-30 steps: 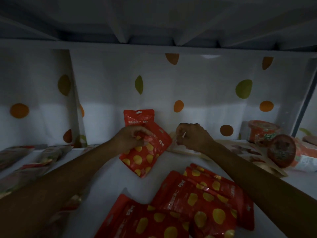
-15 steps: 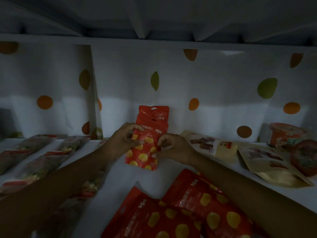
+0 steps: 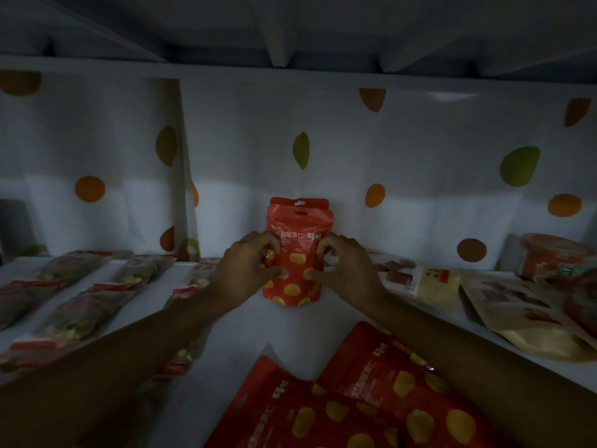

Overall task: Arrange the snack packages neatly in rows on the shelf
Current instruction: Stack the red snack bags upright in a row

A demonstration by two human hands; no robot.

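The left hand and the right hand are holding a glossy red stand-up snack pouch with yellow spots upright at the back of the white shelf, close against the spotted white back panel. Each grip is curling round one side edge of the pouch. Matching red spotted pouches are lying flat in a loose heap at the near edge.

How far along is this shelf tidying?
Done: the clear packets on the left lie in rows. In hand: left hand and right hand grip one red pouch upright at the back of the shelf. Left: the loose red pouches heaped in front and the tan pouches askew on the right.
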